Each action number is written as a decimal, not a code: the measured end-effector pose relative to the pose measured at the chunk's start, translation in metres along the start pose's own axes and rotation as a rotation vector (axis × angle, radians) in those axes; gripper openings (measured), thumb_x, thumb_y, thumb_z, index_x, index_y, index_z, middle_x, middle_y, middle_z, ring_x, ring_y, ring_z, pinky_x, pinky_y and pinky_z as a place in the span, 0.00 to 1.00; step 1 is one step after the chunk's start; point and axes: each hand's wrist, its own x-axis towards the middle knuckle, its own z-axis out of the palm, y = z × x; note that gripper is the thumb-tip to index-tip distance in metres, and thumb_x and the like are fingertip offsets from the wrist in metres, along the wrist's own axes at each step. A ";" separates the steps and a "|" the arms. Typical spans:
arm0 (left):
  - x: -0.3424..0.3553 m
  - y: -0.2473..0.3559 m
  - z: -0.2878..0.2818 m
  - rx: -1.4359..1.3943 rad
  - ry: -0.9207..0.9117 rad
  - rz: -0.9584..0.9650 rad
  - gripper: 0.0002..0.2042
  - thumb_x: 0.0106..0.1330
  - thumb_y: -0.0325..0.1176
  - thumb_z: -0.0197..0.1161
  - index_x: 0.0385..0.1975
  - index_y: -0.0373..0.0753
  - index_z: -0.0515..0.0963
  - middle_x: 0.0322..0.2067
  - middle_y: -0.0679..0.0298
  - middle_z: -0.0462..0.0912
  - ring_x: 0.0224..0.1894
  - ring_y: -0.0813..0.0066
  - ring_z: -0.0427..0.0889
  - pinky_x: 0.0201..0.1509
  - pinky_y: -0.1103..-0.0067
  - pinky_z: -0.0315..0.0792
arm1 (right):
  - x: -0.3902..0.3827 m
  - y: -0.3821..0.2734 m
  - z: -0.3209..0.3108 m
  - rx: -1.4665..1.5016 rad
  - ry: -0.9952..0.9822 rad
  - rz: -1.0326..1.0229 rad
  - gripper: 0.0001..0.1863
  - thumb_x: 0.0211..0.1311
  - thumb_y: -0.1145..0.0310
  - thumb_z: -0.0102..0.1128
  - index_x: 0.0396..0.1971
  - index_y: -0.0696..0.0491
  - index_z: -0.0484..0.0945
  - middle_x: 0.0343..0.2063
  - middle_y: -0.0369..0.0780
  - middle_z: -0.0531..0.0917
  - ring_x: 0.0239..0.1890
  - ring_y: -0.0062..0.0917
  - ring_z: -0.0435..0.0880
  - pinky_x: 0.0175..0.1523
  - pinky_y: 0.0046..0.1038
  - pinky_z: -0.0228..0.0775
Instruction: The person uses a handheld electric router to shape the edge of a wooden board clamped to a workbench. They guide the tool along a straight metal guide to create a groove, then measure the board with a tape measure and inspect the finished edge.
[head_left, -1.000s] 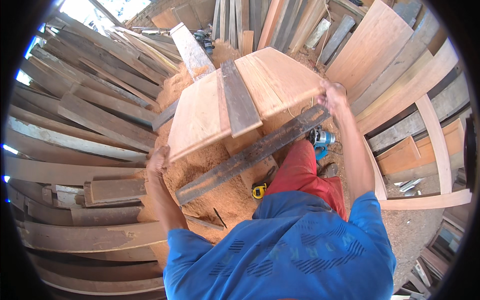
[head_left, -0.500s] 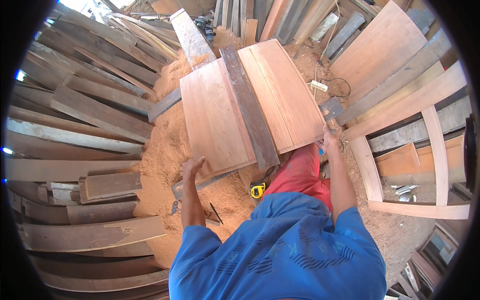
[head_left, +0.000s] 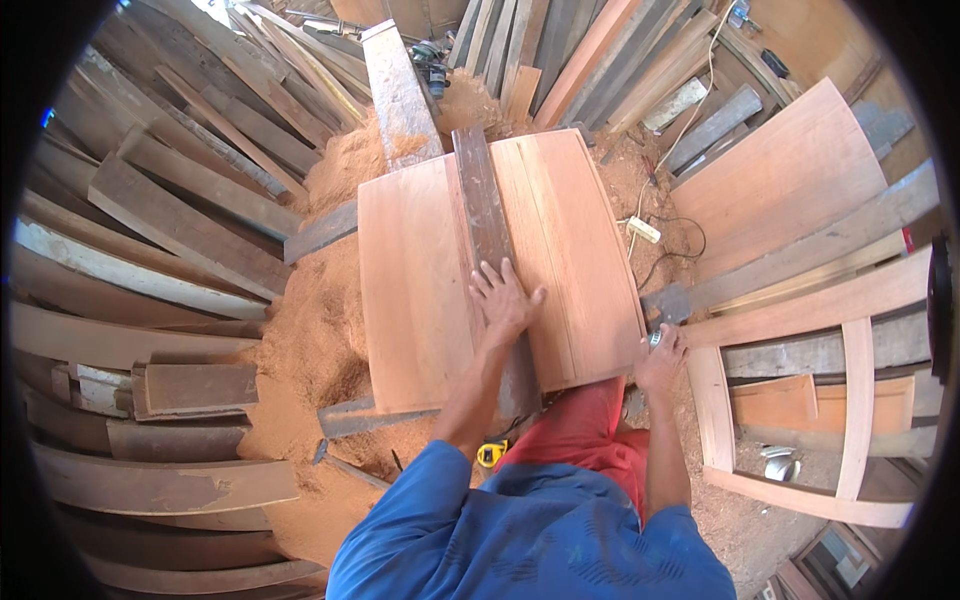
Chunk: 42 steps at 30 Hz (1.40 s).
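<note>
Two reddish-brown wood panels lie side by side, a left panel (head_left: 412, 290) and a right panel (head_left: 570, 260). A long dark board (head_left: 482, 205) runs over the middle between them. My left hand (head_left: 506, 300) rests on this board, its fingers spread and holding nothing. Beside the right panel's near right edge, my right hand (head_left: 661, 362) is closed around a small object with a pale, rounded end (head_left: 655, 338); its kind is too small to tell. A yellow and black tape measure (head_left: 491, 454) sits below the panels, next to my red-clothed leg.
Dark supports jut out from under the panels, one at the near left (head_left: 350, 418). A hammer (head_left: 345, 466) lies on the sawdust (head_left: 325, 345). Stacked planks (head_left: 190, 205) line the left. At right are a white power strip (head_left: 644, 230) with cords and a wooden frame (head_left: 856, 400).
My left hand has moved from the left panel's near corner onto the dark board. My right hand has left the panel corner and now grips a small object. The panels appear turned slightly.
</note>
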 end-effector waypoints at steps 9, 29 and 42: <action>0.005 0.047 0.021 0.107 0.123 -0.093 0.52 0.65 0.69 0.60 0.81 0.38 0.51 0.79 0.31 0.41 0.78 0.18 0.33 0.77 0.34 0.29 | 0.097 -0.071 0.025 0.001 -0.102 -0.218 0.42 0.62 0.57 0.73 0.74 0.49 0.66 0.73 0.53 0.59 0.68 0.56 0.63 0.74 0.57 0.54; 0.014 0.044 0.031 0.183 0.211 -0.002 0.57 0.62 0.66 0.64 0.82 0.41 0.41 0.79 0.31 0.32 0.79 0.21 0.28 0.75 0.32 0.29 | 0.186 -0.082 0.057 0.646 -0.632 0.026 0.37 0.68 0.53 0.68 0.62 0.67 0.65 0.52 0.62 0.78 0.56 0.56 0.79 0.62 0.48 0.70; 0.025 0.055 0.028 -0.012 0.097 -0.128 0.43 0.60 0.60 0.65 0.71 0.37 0.68 0.78 0.30 0.42 0.78 0.19 0.31 0.75 0.30 0.28 | 0.190 -0.090 0.046 0.591 -0.687 0.048 0.37 0.67 0.54 0.67 0.60 0.70 0.65 0.48 0.60 0.81 0.52 0.51 0.84 0.57 0.44 0.74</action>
